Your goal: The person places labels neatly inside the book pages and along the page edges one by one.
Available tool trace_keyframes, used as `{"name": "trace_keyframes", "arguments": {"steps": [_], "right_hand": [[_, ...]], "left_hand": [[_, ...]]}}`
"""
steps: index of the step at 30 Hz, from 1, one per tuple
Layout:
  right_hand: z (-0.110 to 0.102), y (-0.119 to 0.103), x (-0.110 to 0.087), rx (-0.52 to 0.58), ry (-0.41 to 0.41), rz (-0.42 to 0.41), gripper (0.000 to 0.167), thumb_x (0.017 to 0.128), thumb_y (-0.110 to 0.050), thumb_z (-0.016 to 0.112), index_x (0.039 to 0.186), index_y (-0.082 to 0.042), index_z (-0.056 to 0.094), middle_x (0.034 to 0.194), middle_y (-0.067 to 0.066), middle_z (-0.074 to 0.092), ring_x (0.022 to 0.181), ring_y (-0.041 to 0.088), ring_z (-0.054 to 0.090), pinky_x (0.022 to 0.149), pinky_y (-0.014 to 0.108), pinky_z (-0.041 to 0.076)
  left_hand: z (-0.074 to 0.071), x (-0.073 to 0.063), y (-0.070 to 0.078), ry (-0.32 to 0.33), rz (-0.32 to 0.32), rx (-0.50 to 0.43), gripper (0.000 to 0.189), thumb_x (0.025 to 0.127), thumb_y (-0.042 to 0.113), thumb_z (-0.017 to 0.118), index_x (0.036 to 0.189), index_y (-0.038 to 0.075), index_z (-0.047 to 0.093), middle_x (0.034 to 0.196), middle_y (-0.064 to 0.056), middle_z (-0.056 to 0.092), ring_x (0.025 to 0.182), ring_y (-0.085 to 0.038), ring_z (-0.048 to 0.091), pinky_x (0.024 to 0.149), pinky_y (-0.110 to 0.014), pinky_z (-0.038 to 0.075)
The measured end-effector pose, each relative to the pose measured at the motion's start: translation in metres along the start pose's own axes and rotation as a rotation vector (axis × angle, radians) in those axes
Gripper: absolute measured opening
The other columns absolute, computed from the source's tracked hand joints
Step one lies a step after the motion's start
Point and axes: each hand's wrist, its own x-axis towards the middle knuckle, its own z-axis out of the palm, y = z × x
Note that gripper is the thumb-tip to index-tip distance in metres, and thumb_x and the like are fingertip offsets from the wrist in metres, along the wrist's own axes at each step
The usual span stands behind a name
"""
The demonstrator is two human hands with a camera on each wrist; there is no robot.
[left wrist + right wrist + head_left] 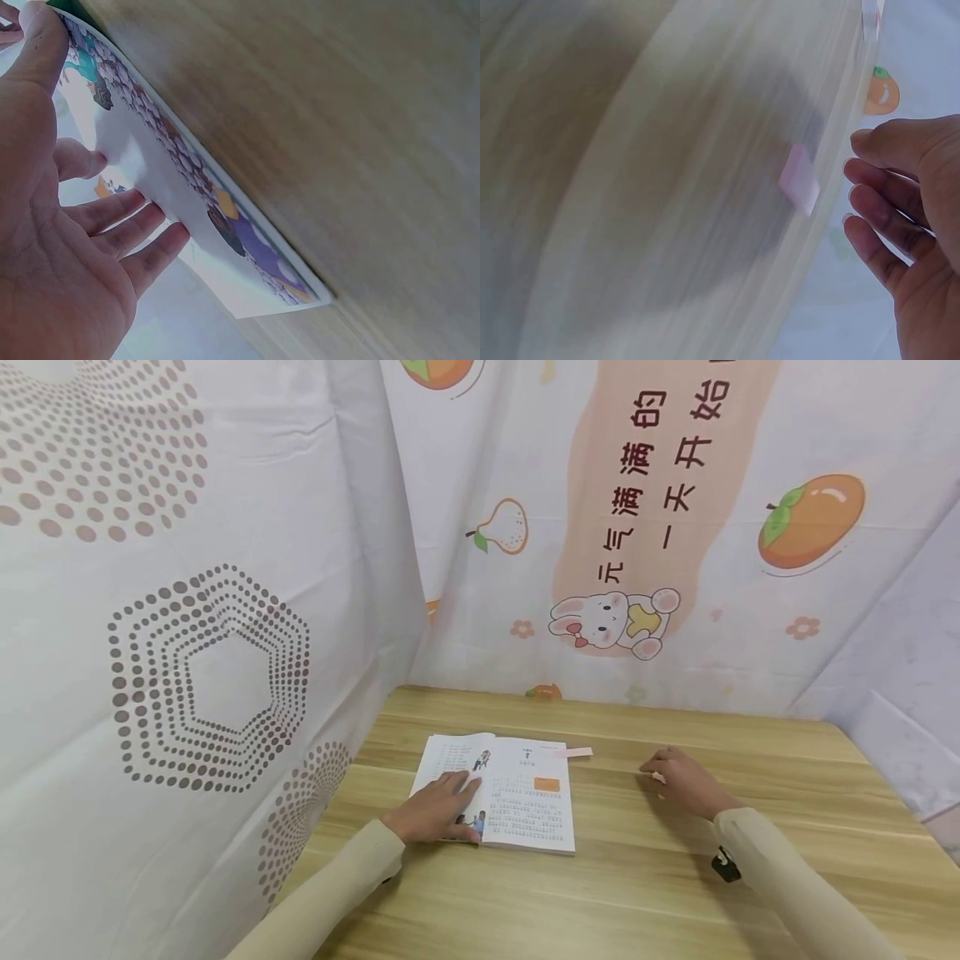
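Observation:
An open book (531,802) lies on the wooden table, with printed text and small coloured pictures on its pages. My left hand (433,808) rests on the left page, its fingers spread and nearly straight; the left wrist view shows its fingertips at the illustrated page (142,150). A pale pink strip (577,752) sticks out beyond the right page's upper edge. Well to the right of the book, my right hand (684,782) is held low over the table with loosely bent fingers and nothing between them. A small pink slip (801,180) appears beside its fingertips in the right wrist view.
The wooden table (630,893) ends at a white printed curtain (487,635) along the back. Another patterned curtain (322,568) hangs close on the left. A small black object (725,865) shows at the right sleeve.

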Motion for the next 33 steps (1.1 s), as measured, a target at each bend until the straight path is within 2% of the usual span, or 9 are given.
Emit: {"name": "trace_keyframes", "arguments": {"steps": [7, 14, 17, 24, 28, 33], "right_hand": [[0.002, 0.012, -0.018, -0.025, 0.067, -0.061, 0.019, 0.077, 0.008, 0.083, 0.095, 0.003, 0.078, 0.089, 0.01, 0.07, 0.081, 0.026, 0.064, 0.068, 0.04, 0.057], [0.002, 0.02, -0.03, -0.022, 0.112, -0.119, 0.024, 0.071, 0.011, 0.086, 0.091, 0.001, 0.078, 0.086, 0.008, 0.07, 0.079, 0.027, 0.064, 0.067, 0.038, 0.058], [-0.001, 0.018, -0.035, -0.021, 0.104, -0.107, 0.024, 0.071, 0.011, 0.087, 0.09, 0.0, 0.078, 0.086, 0.008, 0.07, 0.078, 0.027, 0.065, 0.067, 0.04, 0.058], [-0.007, 0.014, -0.044, -0.006, 0.046, -0.023, 0.022, 0.075, 0.003, 0.087, 0.096, -0.001, 0.08, 0.089, 0.008, 0.071, 0.08, 0.025, 0.063, 0.066, 0.039, 0.057], [-0.002, 0.017, -0.048, -0.001, 0.038, -0.006, 0.022, 0.075, -0.001, 0.088, 0.095, -0.004, 0.081, 0.088, 0.004, 0.071, 0.078, 0.022, 0.062, 0.065, 0.037, 0.056], [0.001, 0.018, -0.052, -0.005, 0.059, -0.018, 0.023, 0.073, -0.004, 0.09, 0.094, -0.003, 0.08, 0.09, 0.006, 0.07, 0.08, 0.024, 0.063, 0.066, 0.038, 0.057]], "left_hand": [[0.0, 0.0, 0.0, 0.001, 0.0, -0.002, 0.101, 0.09, 0.072, 0.055, 0.159, 0.001, 0.035, 0.158, -0.027, 0.037, 0.145, -0.039, 0.038, 0.117, -0.05, 0.035], [-0.001, 0.0, 0.001, -0.004, -0.002, 0.002, 0.1, 0.091, 0.071, 0.056, 0.158, 0.0, 0.036, 0.157, -0.027, 0.038, 0.144, -0.039, 0.038, 0.117, -0.05, 0.035], [-0.002, 0.0, 0.003, -0.008, -0.004, -0.006, 0.1, 0.091, 0.071, 0.057, 0.158, 0.0, 0.036, 0.158, -0.026, 0.037, 0.145, -0.039, 0.038, 0.117, -0.05, 0.035], [-0.001, -0.001, 0.002, -0.002, -0.01, -0.004, 0.1, 0.091, 0.072, 0.056, 0.158, 0.0, 0.036, 0.158, -0.026, 0.037, 0.145, -0.039, 0.038, 0.117, -0.05, 0.035], [0.001, 0.0, 0.001, 0.007, -0.011, -0.011, 0.101, 0.09, 0.072, 0.056, 0.158, 0.0, 0.036, 0.157, -0.026, 0.038, 0.144, -0.039, 0.038, 0.117, -0.05, 0.035], [0.002, 0.0, 0.0, 0.009, -0.012, -0.01, 0.102, 0.09, 0.073, 0.056, 0.158, 0.001, 0.036, 0.157, -0.026, 0.038, 0.144, -0.039, 0.038, 0.117, -0.05, 0.035]]}}
